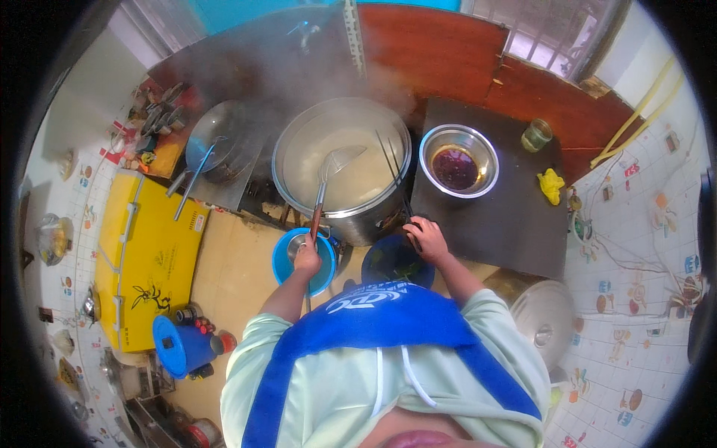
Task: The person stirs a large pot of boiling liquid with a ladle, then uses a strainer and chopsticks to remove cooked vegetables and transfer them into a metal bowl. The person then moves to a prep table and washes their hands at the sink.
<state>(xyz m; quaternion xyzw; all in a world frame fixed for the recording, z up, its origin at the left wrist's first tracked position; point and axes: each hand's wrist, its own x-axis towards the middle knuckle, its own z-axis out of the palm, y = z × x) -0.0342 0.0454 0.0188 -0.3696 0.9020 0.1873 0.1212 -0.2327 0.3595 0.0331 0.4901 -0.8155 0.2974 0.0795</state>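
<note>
A large metal stockpot (367, 224) stands before me, steaming and filled with cloudy pale liquid (358, 185). My left hand (307, 257) grips the wooden handle of a wire-mesh strainer (343, 159), whose basket is over the pot, at or just above the liquid. In my right hand (428, 238) is a pair of long dark chopsticks (396, 173). Their tips spread apart over the pot's right side. To the right, a steel bowl (487, 182) holds dark reddish-brown liquid on a dark table.
Below my left hand sits a blue basin (277, 263) with a metal bowl inside; a dark blue tub (372, 269) holds greens. A wok (215, 131) with a ladle is left of the pot. A glass jar (536, 136) and yellow cloth (550, 186) lie right. A yellow chest freezer (162, 246) stands left.
</note>
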